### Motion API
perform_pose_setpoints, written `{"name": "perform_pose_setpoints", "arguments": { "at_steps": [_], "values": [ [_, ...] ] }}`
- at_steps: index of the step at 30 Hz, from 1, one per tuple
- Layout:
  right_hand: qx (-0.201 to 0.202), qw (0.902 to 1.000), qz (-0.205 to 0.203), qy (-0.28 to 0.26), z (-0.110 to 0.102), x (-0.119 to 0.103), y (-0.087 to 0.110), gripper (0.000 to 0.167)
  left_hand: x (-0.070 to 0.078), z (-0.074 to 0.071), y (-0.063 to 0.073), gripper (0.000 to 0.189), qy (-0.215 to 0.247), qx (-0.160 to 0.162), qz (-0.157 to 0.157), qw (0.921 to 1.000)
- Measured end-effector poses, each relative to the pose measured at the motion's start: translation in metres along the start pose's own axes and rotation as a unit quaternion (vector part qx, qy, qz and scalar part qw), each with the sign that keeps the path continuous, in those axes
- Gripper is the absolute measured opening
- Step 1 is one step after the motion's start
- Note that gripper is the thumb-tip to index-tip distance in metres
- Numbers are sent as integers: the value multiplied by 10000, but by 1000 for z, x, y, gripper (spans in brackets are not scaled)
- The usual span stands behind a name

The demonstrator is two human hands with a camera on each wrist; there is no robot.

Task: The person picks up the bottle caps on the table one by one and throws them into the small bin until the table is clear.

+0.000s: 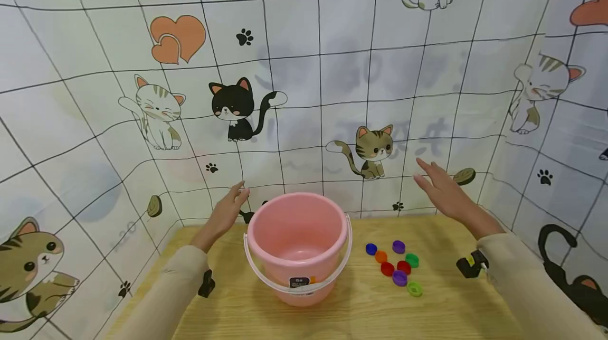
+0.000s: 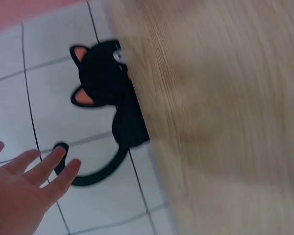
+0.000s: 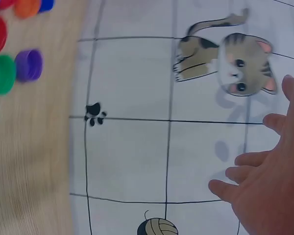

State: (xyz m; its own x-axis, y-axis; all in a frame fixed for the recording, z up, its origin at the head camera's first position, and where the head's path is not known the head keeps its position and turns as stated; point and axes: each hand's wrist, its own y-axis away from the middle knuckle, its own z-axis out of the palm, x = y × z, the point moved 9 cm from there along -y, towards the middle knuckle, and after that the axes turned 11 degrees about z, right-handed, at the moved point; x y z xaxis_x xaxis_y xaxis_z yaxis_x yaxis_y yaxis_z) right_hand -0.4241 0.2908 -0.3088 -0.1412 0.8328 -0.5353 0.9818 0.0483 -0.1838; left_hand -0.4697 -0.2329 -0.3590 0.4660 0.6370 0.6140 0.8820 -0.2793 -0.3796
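Eight small round plastic caps sit clustered on the light wood-grain tabletop, right of the bucket: two purple, two red, one blue, one orange, one green, one light green. Pink round plastic bucket stands upright left of center; pale thin handle is down, crossing the near side over a dark label. Hands well apart, both raised, fingers extended, gripping nothing. Left hand is near the bucket's far left rim; right hand is right and far of the caps. In the way: bucket stands between left hand and caps. Beige sleeves cover parts of the near left and right. White cat-print grid sheet closes off the far side.
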Motion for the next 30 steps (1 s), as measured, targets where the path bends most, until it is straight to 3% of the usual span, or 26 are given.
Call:
{"name": "perform_pose_setpoints", "arguments": {
  "at_steps": [3, 7, 14, 20, 30],
  "values": [
    [228, 9990, -105, -360, -7, -3, 12, 70, 6, 19, 7, 72, 1321, -66, -85, 9912],
    [355, 9971, -50, -669, -7, 4, 33, 68, 21, 39, 19, 68, 2718, -251, -119, 9620],
    [478, 9930, -102, -1074, 8, 11, 63, 69, 53, 58, 29, 55, 3701, -519, 124, 9274],
    [274, 9930, -103, -1148, 35, 7, 76, 65, 59, 67, 31, 72, 4283, -392, 257, 9024],
    [-325, 9956, 30, -880, 54, 21, 77, 58, 64, 69, 47, 83, 4284, -286, 400, 9022]
  ]
}}
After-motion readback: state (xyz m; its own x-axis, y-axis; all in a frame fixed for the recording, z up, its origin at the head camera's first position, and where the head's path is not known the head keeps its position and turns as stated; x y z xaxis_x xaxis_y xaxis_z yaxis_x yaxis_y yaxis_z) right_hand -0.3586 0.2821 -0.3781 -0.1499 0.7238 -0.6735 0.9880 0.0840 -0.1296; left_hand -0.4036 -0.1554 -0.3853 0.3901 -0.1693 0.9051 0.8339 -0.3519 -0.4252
